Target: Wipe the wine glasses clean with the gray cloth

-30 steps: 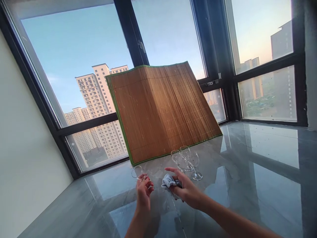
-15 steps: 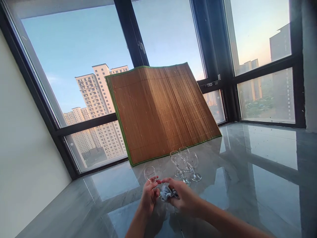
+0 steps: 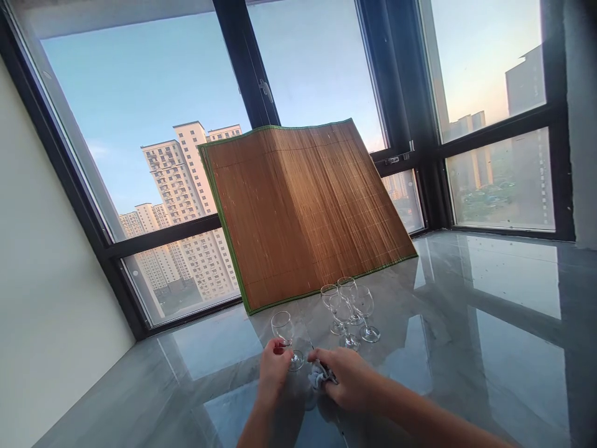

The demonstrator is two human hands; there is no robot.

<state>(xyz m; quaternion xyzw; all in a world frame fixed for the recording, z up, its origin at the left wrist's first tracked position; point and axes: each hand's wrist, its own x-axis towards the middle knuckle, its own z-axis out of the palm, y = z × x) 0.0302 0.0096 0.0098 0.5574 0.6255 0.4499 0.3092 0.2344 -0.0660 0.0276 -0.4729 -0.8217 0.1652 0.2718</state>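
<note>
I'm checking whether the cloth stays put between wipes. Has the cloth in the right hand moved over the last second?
Yes. The cloth in the right hand has dropped lower and away from the cluster of standing glasses.

Bamboo mat (image 3: 303, 205) leans vs window (image 3: 140, 124); 4 empty glasses (image 3: 349, 308) clustered just in front on glossy floor (image 3: 489, 323).
</note>
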